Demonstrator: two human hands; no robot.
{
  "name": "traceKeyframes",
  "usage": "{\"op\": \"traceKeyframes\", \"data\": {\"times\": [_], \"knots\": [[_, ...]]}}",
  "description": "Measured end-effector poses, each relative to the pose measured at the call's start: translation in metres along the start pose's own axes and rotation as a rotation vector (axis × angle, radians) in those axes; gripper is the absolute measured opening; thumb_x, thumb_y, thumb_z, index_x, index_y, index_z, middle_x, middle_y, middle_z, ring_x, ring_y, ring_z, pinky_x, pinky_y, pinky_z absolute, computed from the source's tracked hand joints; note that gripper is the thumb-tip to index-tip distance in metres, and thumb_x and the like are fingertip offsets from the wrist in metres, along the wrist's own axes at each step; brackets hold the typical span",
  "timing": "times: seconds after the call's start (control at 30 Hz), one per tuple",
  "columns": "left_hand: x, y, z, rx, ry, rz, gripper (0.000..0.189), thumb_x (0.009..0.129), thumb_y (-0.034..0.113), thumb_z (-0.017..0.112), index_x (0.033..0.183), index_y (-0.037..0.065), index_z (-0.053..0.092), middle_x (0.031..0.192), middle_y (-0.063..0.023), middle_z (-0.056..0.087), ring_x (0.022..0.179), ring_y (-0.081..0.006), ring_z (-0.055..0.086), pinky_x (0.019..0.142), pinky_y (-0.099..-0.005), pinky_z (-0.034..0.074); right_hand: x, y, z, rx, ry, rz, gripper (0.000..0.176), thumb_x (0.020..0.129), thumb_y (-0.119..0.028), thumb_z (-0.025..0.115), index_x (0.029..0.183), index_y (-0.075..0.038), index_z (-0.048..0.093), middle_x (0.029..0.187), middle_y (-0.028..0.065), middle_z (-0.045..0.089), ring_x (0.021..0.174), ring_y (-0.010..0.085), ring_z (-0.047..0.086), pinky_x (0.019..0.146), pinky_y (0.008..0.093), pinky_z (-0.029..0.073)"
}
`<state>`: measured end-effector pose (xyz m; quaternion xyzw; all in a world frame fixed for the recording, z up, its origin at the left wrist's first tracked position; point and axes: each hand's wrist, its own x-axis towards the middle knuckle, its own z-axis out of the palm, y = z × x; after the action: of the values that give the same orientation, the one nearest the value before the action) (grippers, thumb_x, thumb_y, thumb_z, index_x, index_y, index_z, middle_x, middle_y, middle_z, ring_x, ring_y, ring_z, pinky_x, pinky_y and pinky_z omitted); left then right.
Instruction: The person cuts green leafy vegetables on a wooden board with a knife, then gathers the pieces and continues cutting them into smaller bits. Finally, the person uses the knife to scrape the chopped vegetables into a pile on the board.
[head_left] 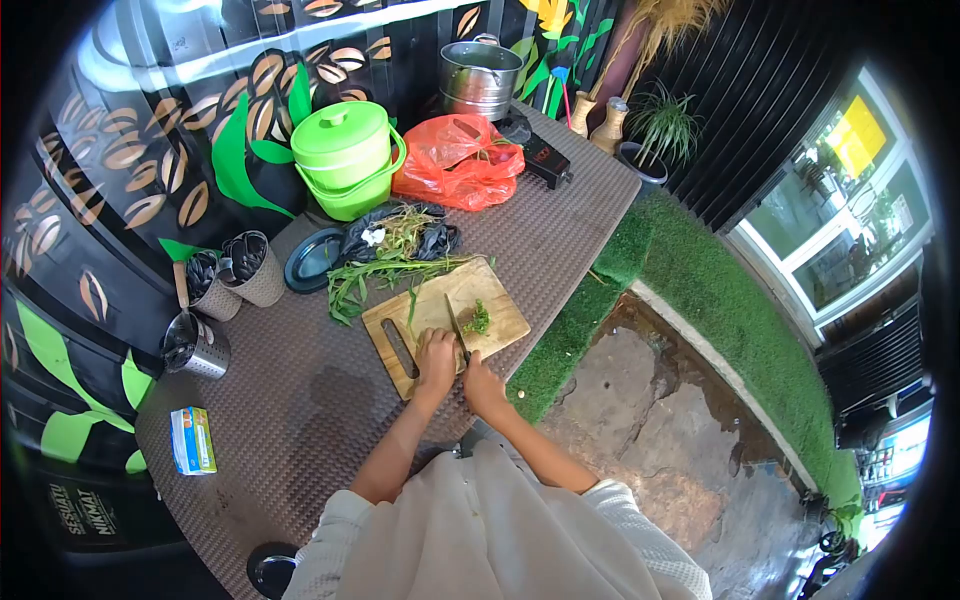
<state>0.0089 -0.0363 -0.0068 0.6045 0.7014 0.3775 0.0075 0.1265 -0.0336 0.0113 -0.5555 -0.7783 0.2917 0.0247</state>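
Note:
A wooden cutting board (505, 315) lies on the brown woven-pattern table. My right hand (483, 385) is closed around the handle of a knife (454, 315), whose blade points away from me over the board. Beside the blade, on its right, is a small pile of chopped greens (477, 318). My left hand (437, 360) rests on the board just left of the knife, fingers curled down; what is under them is too small to make out. Long leafy stems (350, 285) lie along the board's far left edge, next to a black plastic bag (440, 240) with plant scraps.
Farther back stand a green lidded bucket (343, 165), a red plastic bag (455, 165), a steel pot (480, 85) and a portable stove (547, 162). Cutlery holders (255, 272), a dark plate (312, 262) and a small box (193, 440) are at the left.

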Motion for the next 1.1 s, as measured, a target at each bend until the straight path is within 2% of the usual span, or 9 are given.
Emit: {"op": "traceKeyframes", "data": {"times": [0.17,0.27,0.33,0.43,0.67,0.73,0.97,1.03,1.1], "knots": [[0.003,-0.005,-0.004,-0.014,-0.053,0.031,0.007,0.072,0.002,0.060,0.076,0.002,0.067,0.080,-0.0137,0.060,0.087,-0.0305,0.054,0.082,-0.0385,0.044,0.017,0.005,-0.001,-0.008,0.048,-0.059,0.030,0.091,-0.020,0.042,0.109,0.003,0.037,0.085,0.0296,0.063,0.083,0.0451,0.063,0.071,0.0523,0.051],[0.009,-0.013,0.000,-0.134,-0.028,-0.030,0.008,0.070,-0.001,0.061,0.073,0.000,0.068,0.077,-0.0153,0.062,0.083,-0.0312,0.056,0.079,-0.0395,0.045,0.007,0.002,0.002,0.012,0.038,-0.011,0.029,0.091,-0.020,0.041,0.110,0.002,0.037,0.085,0.0295,0.063,0.082,0.0449,0.063,0.070,0.0524,0.051],[0.012,-0.013,-0.003,-0.248,-0.064,-0.142,0.008,0.066,-0.004,0.067,0.073,0.000,0.069,0.077,-0.0169,0.064,0.079,-0.0308,0.059,0.072,-0.0394,0.048,0.005,-0.004,0.002,0.013,0.012,0.036,0.030,0.091,-0.020,0.040,0.111,0.002,0.037,0.085,0.0296,0.063,0.082,0.0450,0.063,0.070,0.0525,0.051],[0.013,-0.014,-0.005,-0.206,-0.005,-0.116,0.010,0.066,-0.005,0.068,0.074,0.000,0.069,0.076,-0.0167,0.064,0.078,-0.0307,0.060,0.071,-0.0388,0.048,0.006,-0.006,0.003,0.011,0.025,0.031,0.029,0.091,-0.019,0.040,0.110,0.002,0.037,0.087,0.0303,0.063,0.082,0.0450,0.063,0.071,0.0529,0.050],[0.007,-0.013,-0.004,-0.147,-0.065,-0.125,0.004,0.070,0.001,0.066,0.074,0.001,0.068,0.076,-0.0148,0.062,0.081,-0.0320,0.056,0.076,-0.0404,0.044,-0.002,-0.008,0.008,-0.023,0.026,0.022,0.029,0.090,-0.018,0.041,0.111,0.002,0.037,0.087,0.0291,0.063,0.082,0.0441,0.064,0.071,0.0523,0.051],[0.002,-0.006,-0.011,-0.086,-0.009,0.013,0.007,0.074,0.002,0.062,0.078,0.001,0.068,0.081,-0.0136,0.062,0.084,-0.0313,0.055,0.076,-0.0408,0.043,0.001,-0.006,0.011,-0.044,0.030,0.020,0.030,0.090,-0.018,0.041,0.112,0.002,0.037,0.087,0.0286,0.063,0.081,0.0439,0.064,0.071,0.0522,0.051],[0.002,-0.015,-0.009,-0.173,0.002,0.068,0.009,0.075,-0.002,0.058,0.078,0.001,0.067,0.082,-0.0131,0.062,0.085,-0.0323,0.056,0.077,-0.0408,0.044,0.006,-0.009,0.011,-0.016,0.034,-0.012,0.037,0.090,-0.018,0.042,0.119,0.003,0.033,0.087,0.0289,0.063,0.083,0.0433,0.063,0.071,0.0519,0.051],[0.003,-0.014,-0.009,-0.282,-0.046,-0.053,0.011,0.075,-0.004,0.058,0.086,0.000,0.061,0.080,-0.0162,0.061,0.083,-0.0348,0.056,0.075,-0.0424,0.045,0.009,-0.007,0.013,-0.020,0.007,0.037,0.038,0.090,-0.018,0.042,0.119,0.004,0.033,0.088,0.0290,0.063,0.084,0.0436,0.063,0.072,0.0518,0.051],[0.006,-0.011,-0.009,-0.408,-0.069,-0.147,0.014,0.077,-0.005,0.057,0.089,0.000,0.055,0.081,-0.0180,0.060,0.082,-0.0364,0.056,0.074,-0.0440,0.045,0.017,-0.005,0.010,-0.012,0.072,-0.029,0.038,0.089,-0.019,0.043,0.118,0.004,0.033,0.085,0.0286,0.063,0.082,0.0439,0.063,0.071,0.0520,0.051]]}}
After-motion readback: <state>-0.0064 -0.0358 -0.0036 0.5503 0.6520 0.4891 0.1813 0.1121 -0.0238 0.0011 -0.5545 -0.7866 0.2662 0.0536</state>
